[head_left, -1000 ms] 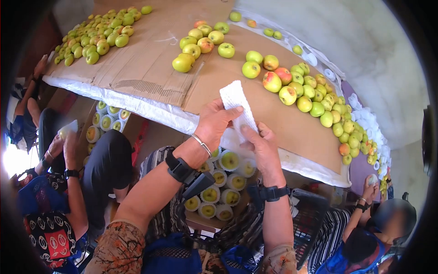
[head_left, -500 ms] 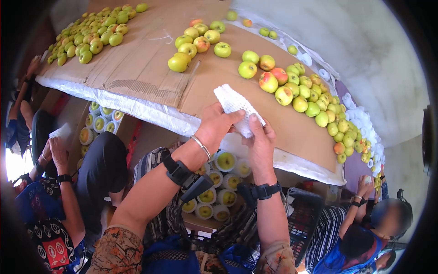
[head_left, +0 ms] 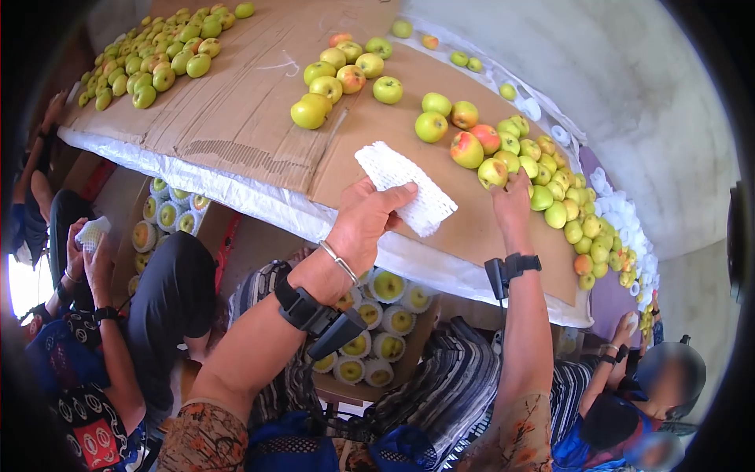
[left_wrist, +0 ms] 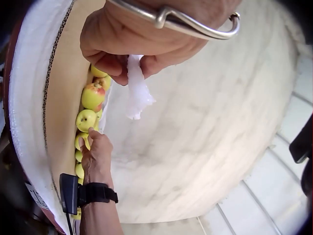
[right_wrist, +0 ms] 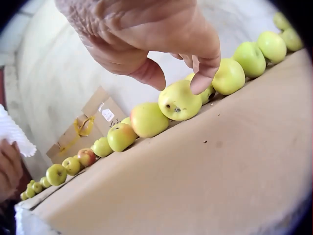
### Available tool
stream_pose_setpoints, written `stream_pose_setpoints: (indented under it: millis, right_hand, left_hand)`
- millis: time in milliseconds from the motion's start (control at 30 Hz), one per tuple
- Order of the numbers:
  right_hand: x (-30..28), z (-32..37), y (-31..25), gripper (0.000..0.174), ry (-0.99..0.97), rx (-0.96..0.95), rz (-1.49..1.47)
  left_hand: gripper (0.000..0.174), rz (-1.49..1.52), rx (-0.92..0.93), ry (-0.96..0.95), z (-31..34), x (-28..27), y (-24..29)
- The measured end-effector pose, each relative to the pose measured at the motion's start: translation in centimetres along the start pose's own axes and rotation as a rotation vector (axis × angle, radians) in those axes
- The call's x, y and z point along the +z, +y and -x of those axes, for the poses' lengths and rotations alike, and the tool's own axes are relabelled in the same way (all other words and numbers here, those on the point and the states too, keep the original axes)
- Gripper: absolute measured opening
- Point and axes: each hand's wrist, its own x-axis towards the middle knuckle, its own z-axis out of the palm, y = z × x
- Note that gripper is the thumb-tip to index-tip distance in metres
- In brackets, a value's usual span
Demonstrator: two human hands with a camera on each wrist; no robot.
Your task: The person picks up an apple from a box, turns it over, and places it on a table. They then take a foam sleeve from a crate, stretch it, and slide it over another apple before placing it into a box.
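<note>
Right hand point(head_left: 513, 201) held thumb and fingers parted about an apple point(right_wrist: 181, 104) on cardboard point(right_wrist: 161, 191); left hand point(head_left: 360, 226) pinched a foam sleeve point(head_left: 410, 193). Apparently choosing fruit, it next needed a gentle grip.

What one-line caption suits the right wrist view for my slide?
Right hand, thumb and fingertips at a yellow-green apple on brown cardboard; at the edge, the left hand holds white foam netting.

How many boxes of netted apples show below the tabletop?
2: the near box between the wearer's legs, below the left hand; the farther box leftward, beside a neighbour's trousered knee. Others may be hidden.
</note>
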Motion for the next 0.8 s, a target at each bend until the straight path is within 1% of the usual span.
stream_pose_setpoints:
  millis: [67,167,267,367,467,567,667,767,800]
  right_hand:
    - [-1.6,-0.1,-2.6,0.073,-0.097,0.039,0.247]
    - [-2.5,0.9,-4.7,0.074,-0.105,-0.011,0.375]
    - [-1.6,0.9,-3.3,0.072,-0.162,0.003,0.037]
    - [-1.2,1.6,-3.2,0.069,-0.091,-0.103,0.114]
    - [-1.7,1.7,-3.7,0.072,-0.158,-0.021,0.136]
    - [-2.9,3.1,-6.0,0.071,-0.225,0.186,-0.079]
    - [-1.9,4.5,-4.7,0.067,-0.119,0.121,-0.397]
    - [-3.6,6.9,-7.8,0.065,-0.024,-0.058,-0.512]
    - [-4.3,7.7,-9.1,0.067,-0.023,-0.06,-0.588]
  left_hand:
    - [0.026,0.017,0.002,0.005,0.1,-0.2,0.3]
    - [0.027,0.019,0.023,0.02,0.1,-0.3,0.5]
    - [0.026,0.02,0.03,0.019,0.1,-0.5,0.6]
    - [0.024,0.078,0.023,0.026,0.3,-0.1,0.5]
    - [0.019,0.051,0.011,0.084,0.2,0.2,0.5]
    - [0.016,0.066,-0.022,0.119,0.5,0.4,0.6]
    - [0.015,0.094,0.0,0.098,0.6,0.0,0.5]
    - [0.016,0.084,-0.011,0.134,0.5,-0.1,0.4]
    - [0.015,0.112,-0.011,0.125,0.4,-0.1,0.3]
